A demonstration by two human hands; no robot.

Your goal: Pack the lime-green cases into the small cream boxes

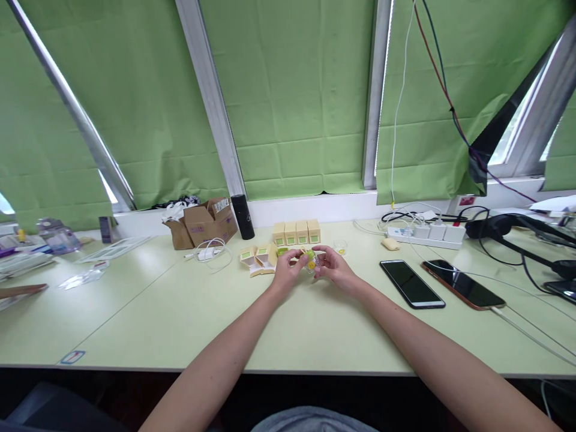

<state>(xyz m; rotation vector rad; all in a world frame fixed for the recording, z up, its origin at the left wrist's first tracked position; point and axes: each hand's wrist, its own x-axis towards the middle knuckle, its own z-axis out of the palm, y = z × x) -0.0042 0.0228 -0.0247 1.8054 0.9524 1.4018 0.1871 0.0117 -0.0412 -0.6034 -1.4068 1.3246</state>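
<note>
A small clear plastic item with green and yellow parts (pixel 311 263) is held just above the table between my two hands; its exact kind is too small to make out. My left hand (pixel 287 270) pinches it from the left, fingers closed. From the other side, my right hand (pixel 336 269) grips it with curled fingers. Beside my left hand lie opened tan cardboard boxes (pixel 257 259) with green labels. Behind both hands stands a row of several closed tan boxes (pixel 297 233). A clear round plastic piece with yellow in it (pixel 341 247) rests past my right hand.
A brown carton (pixel 211 225), a black cylinder (pixel 242 217) and a white charger with cable (pixel 207 254) stand at the back left. To the right lie two phones (pixel 411 284), a power strip (pixel 425 234), a headset (pixel 517 231) and loose cables. The table's front edge (pixel 324 372) runs under my forearms.
</note>
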